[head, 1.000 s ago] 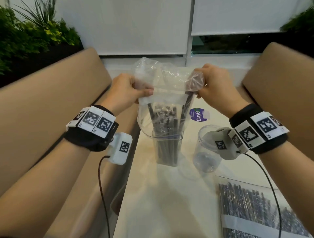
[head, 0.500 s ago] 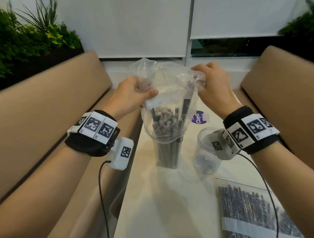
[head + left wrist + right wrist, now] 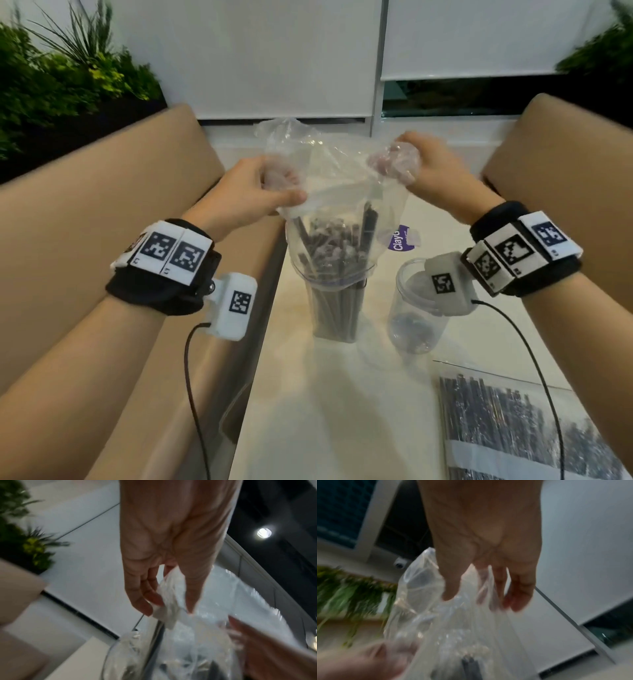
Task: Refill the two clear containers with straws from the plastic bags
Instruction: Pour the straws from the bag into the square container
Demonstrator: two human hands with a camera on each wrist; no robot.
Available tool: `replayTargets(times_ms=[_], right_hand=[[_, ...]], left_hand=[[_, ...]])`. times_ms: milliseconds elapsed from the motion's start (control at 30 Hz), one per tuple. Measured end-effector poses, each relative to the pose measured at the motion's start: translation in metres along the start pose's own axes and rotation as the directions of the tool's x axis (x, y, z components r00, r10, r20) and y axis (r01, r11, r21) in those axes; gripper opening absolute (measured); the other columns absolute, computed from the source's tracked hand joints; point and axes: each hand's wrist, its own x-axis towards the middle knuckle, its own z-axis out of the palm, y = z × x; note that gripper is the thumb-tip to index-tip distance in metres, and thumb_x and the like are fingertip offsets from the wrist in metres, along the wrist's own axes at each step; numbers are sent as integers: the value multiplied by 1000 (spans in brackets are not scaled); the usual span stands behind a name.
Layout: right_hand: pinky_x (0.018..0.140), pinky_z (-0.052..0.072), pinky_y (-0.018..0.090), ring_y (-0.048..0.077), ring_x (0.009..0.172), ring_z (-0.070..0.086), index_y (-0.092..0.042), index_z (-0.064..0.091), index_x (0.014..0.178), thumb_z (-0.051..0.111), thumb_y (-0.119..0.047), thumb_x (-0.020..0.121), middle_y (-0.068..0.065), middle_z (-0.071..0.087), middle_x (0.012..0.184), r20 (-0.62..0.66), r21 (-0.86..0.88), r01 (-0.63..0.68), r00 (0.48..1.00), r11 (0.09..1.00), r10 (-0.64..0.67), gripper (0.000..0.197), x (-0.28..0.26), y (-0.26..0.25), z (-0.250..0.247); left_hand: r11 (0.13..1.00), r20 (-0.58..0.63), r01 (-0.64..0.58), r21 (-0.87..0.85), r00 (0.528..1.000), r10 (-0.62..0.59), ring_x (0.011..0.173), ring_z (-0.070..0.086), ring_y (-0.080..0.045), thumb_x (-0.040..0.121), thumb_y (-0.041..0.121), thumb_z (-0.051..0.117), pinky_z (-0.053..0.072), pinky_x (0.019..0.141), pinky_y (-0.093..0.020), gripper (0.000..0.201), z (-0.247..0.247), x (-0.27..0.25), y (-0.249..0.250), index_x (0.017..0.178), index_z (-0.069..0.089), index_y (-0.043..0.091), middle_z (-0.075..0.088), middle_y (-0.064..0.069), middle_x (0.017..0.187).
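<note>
A clear plastic bag (image 3: 339,192) hangs upside down over a clear container (image 3: 337,308) that stands full of dark straws (image 3: 334,246). The bag's mouth sits round the container's rim, and the straw tops show inside the bag. My left hand (image 3: 274,192) pinches the bag's left upper edge (image 3: 169,605). My right hand (image 3: 407,164) grips the bunched right upper corner (image 3: 453,601). A second clear container (image 3: 416,318) stands to the right, partly behind my right wrist camera, with no straws seen in it. A sealed bag of dark straws (image 3: 520,428) lies flat at the lower right.
The white table (image 3: 325,411) is narrow, with tan padded bench backs (image 3: 85,240) on both sides. A purple round sticker (image 3: 400,238) lies behind the containers. Plants (image 3: 68,78) stand at the far left. Cables trail from both wrist cameras.
Both hands have shifted slightly on the bag, the right one bunching its corner more tightly. The straws sit lower in the container, and the bag is slacker.
</note>
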Motion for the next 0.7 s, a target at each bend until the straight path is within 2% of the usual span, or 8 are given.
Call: replayTargets(times_ms=[67, 200, 300, 433, 533, 567, 633, 700], right_hand=[[77, 46, 26, 17, 97, 58, -12, 58, 123, 77, -56, 66, 1, 62, 112, 172, 14, -55, 984, 998, 52, 75, -5, 6, 6], [75, 47, 25, 23, 89, 63, -10, 70, 92, 73, -18, 83, 7, 70, 93, 68, -182, 43, 997, 982, -31, 12, -10, 13, 9], [76, 39, 23, 19, 85, 60, -5, 73, 98, 68, -17, 88, 14, 72, 98, -39, -232, 102, 993, 967, -114, 17, -6, 7, 3], [73, 37, 20, 21, 84, 59, -5, 70, 111, 64, -18, 91, 15, 72, 106, -84, -294, 141, 981, 945, -173, 24, -2, 0, 4], [84, 51, 38, 27, 96, 63, -10, 68, 113, 66, -27, 88, 13, 70, 107, -65, -141, 93, 993, 986, -103, 31, 2, 4, 0], [84, 52, 42, 27, 95, 64, -12, 68, 110, 66, -29, 87, 11, 70, 105, -63, -73, 77, 995, 994, -81, 29, 3, 5, -3], [75, 49, 34, 16, 82, 62, -16, 67, 102, 66, -27, 88, 3, 68, 96, -57, 57, 58, 997, 997, -55, 18, 4, 4, -4], [74, 46, 29, 10, 80, 60, -20, 67, 103, 66, -23, 88, -4, 65, 93, -79, 132, 61, 996, 989, -51, 15, 5, 1, -6]], left_hand=[[996, -26, 14, -83, 1000, -16, 100, 70, -25, 81, 9, 76, 59, 69, -21, 16, 2, -1, -3, 93, 67, 12, 71, -6, 102], [999, -132, -18, 29, 991, 22, 77, 64, -17, 72, 21, 84, 52, 67, -30, 21, 0, 0, -6, 77, 64, 22, 69, -6, 86], [986, -84, -1, 165, 996, 15, 80, 65, -20, 77, 29, 79, 53, 72, -37, 18, -2, -1, -4, 82, 69, 16, 72, -5, 87], [939, -98, 36, 341, 995, -2, 61, 49, -10, 85, 13, 65, 36, 53, -26, 9, -8, -2, 3, 77, 62, 9, 55, 3, 67], [984, -68, 0, 178, 998, 13, 78, 62, -17, 81, 15, 73, 52, 72, -34, 18, -20, -3, 7, 94, 64, 7, 65, 3, 87], [996, -54, -1, 88, 999, 6, 88, 66, -11, 81, 21, 76, 52, 80, -32, 26, -23, -6, 11, 104, 66, 14, 69, 6, 98], [999, -28, 3, -39, 1000, -4, 84, 64, 14, 83, 31, 74, 46, 78, -20, 29, -27, -8, 12, 111, 66, 28, 70, 15, 100], [997, -70, -9, -76, 998, 4, 70, 60, 22, 84, 31, 72, 43, 68, -10, 22, -29, -5, 11, 106, 69, 26, 69, 17, 94]])
